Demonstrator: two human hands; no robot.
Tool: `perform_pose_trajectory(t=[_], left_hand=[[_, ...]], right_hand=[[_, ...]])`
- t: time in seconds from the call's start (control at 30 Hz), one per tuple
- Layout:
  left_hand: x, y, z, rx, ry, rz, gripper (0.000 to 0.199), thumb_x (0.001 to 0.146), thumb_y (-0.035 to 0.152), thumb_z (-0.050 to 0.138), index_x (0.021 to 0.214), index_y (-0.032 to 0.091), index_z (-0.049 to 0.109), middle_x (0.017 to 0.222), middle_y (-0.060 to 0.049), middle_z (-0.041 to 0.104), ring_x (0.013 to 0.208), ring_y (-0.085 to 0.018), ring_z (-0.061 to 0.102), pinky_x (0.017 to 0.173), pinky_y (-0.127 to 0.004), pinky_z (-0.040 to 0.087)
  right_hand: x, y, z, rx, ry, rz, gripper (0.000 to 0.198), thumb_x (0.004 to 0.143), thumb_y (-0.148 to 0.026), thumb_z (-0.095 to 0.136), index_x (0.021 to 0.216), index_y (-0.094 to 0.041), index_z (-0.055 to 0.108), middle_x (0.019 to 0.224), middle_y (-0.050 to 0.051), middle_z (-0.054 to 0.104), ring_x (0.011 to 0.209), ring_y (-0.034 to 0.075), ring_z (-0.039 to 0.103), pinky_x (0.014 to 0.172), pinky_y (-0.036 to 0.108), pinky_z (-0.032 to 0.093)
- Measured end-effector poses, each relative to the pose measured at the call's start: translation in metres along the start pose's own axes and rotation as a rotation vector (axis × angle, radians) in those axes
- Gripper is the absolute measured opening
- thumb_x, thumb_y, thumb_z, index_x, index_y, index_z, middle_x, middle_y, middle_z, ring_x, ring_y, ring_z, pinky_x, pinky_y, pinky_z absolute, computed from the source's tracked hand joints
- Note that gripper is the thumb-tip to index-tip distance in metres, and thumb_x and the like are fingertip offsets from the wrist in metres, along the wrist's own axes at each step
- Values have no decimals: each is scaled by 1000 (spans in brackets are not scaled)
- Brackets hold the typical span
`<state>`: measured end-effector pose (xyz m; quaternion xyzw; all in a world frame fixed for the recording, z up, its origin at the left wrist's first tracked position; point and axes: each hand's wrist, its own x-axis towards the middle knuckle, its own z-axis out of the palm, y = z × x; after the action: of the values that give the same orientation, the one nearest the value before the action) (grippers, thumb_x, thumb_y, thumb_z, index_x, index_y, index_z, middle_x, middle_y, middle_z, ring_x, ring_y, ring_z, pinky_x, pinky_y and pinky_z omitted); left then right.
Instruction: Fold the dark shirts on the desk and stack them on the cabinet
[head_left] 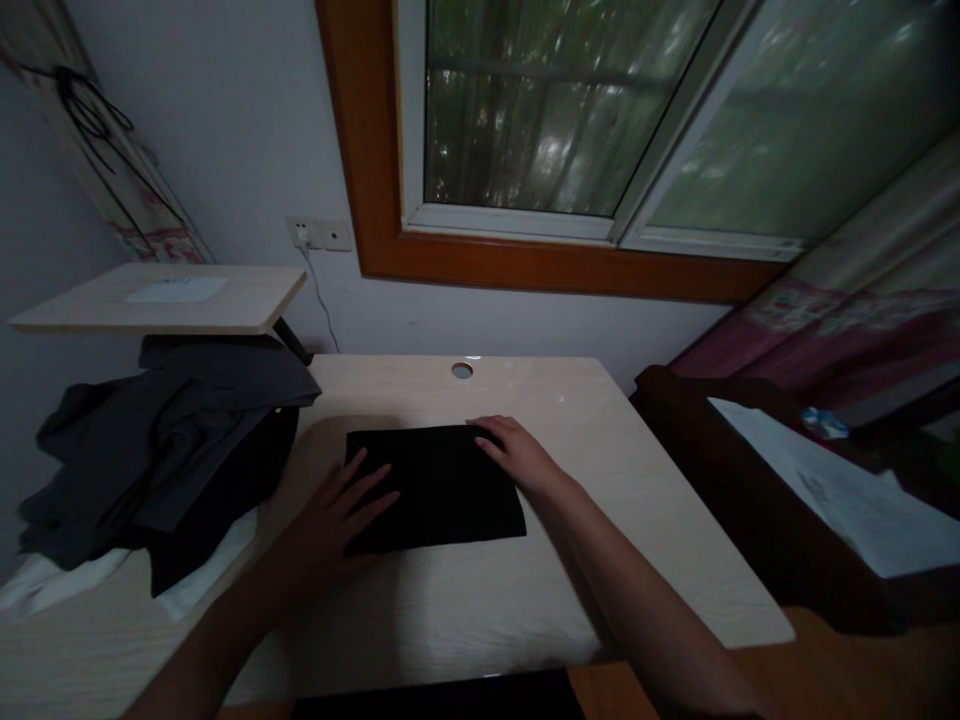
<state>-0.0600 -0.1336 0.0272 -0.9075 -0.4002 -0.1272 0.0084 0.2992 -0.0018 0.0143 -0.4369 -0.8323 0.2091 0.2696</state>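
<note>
While the folded black cloth (450, 488) lies flat on the counter (645, 530), the left hand (343, 510) spreads open over its left edge, gripping nothing; the right hand (516, 453), loosely curved, touches its far right corner, pinch unclear. Likely smoothing step; next move calls for even edges.

Cloth (446, 488) on desk (630, 480); garments (187, 435) left

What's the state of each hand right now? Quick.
Left hand: open, fingers spread over the left side of the black cloth.
Right hand: open, thumb apart from fingers, at the cloth's far right corner.
</note>
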Motion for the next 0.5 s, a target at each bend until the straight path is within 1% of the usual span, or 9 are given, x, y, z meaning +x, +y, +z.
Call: perform_pose_trajectory(t=[0.13, 0.17, 0.23, 0.3, 0.4, 0.5], left_hand=[[-3, -19, 5, 19, 50, 24, 63, 89, 30, 70, 148, 38, 50, 163, -2, 39, 156, -36, 17, 119, -64, 33], [-4, -25, 5, 32, 63, 15, 58, 90, 29, 69, 146, 38, 53, 162, -2, 41, 156, -35, 21, 120, -63, 33], [-6, -40, 6, 50, 102, -46, 51, 93, 29, 65, 142, 36, 57, 160, -3, 44, 153, -34, 27, 120, -60, 34], [-6, -52, 7, 48, 154, -139, 47, 94, 29, 61, 141, 32, 58, 158, -7, 46, 150, -34, 34, 119, -58, 36], [-2, -63, 10, 0, 230, -314, 45, 95, 31, 58, 140, 28, 58, 149, -11, 54, 141, -34, 45, 116, -57, 38], [4, -62, 13, -97, 296, -552, 42, 94, 37, 55, 134, 24, 61, 135, -14, 64, 127, -34, 57, 111, -55, 43]], right_hand=[[1, -3, -5, 49, -21, 37, 27, 96, -32, 58, 118, -24, 70, 114, 8, 72, 109, 23, 64, 103, 41, 46], [0, -4, -8, 76, -38, 55, 22, 94, -31, 59, 112, -23, 70, 110, 7, 72, 104, 22, 65, 99, 39, 47], [-5, -6, -14, 143, -84, 102, 15, 91, -31, 61, 98, -21, 69, 98, 4, 70, 92, 20, 64, 90, 35, 48], [-13, -9, -19, 214, -141, 160, 14, 88, -34, 65, 87, -20, 64, 87, 1, 67, 82, 17, 61, 80, 31, 47], [-26, -19, -23, 290, -257, 248, 21, 83, -38, 70, 81, -20, 59, 79, -1, 61, 72, 14, 57, 69, 27, 46], [-40, -34, -23, 361, -462, 351, 25, 82, -40, 72, 82, -20, 57, 73, -3, 58, 61, 11, 54, 55, 23, 43]])
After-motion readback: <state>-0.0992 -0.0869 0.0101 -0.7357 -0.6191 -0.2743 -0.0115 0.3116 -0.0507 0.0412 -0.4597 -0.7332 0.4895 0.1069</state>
